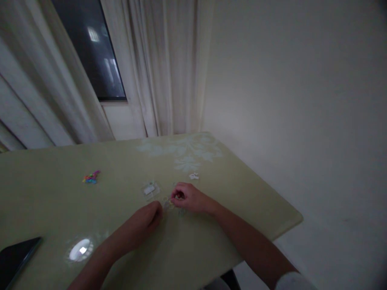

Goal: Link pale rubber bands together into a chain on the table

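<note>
My right hand (188,197) is closed in a pinch over the table, thumb and forefinger curled together. At its fingertips lie small pale, yellowish ring-like pieces (167,201), too small to name; whether one is pinched I cannot make out. My left hand (151,215) rests just left of them with its fingers curled in, and what they hold, if anything, is hidden. Beyond the left hand lies a clear flat square piece (150,190) with a white patch in its middle. Several small white pieces (194,176) sit past my right hand.
A pale, glossy table (121,165) stands against the wall and the curtains (169,72). On its left side lies a small heap of bright coloured pieces (90,177). A dark flat device (18,257) lies at the near left. The table's right corner (298,217) juts out.
</note>
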A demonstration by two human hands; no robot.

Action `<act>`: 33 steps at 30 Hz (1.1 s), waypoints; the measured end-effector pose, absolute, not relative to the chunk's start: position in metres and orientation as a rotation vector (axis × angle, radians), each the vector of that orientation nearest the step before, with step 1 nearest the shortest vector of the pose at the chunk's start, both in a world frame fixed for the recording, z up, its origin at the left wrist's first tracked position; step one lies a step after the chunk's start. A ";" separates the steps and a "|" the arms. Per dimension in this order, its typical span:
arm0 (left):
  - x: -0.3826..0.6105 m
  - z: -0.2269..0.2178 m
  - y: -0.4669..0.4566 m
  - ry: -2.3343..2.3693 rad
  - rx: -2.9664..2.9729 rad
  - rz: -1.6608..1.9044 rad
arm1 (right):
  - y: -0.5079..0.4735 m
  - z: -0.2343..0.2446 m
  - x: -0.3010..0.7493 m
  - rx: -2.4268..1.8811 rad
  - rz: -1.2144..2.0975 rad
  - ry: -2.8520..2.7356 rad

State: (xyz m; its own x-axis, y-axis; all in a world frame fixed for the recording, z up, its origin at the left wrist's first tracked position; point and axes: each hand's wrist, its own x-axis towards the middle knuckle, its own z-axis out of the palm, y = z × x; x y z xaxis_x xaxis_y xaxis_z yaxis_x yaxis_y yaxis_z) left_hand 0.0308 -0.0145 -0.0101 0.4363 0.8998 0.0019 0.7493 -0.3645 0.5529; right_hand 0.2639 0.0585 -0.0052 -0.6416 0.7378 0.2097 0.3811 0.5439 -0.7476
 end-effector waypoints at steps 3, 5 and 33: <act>0.035 -0.005 -0.009 1.297 2.092 0.682 | 0.055 -0.004 0.260 -0.848 1.187 -2.116; 0.038 0.000 -0.006 1.240 2.036 0.826 | 0.052 -0.003 0.258 -0.833 1.262 -2.055; 0.037 -0.001 -0.005 1.153 2.031 1.359 | 0.048 -0.007 0.254 -0.813 1.239 -1.957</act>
State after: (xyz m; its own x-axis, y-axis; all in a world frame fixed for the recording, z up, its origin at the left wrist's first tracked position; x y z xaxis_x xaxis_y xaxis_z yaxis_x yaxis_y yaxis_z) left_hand 0.0374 -0.0055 -0.0007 0.1713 0.8253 0.5381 0.3970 -0.5577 0.7289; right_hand 0.2539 0.0478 -0.0071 -0.5790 0.7881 0.2089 0.1482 0.3536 -0.9236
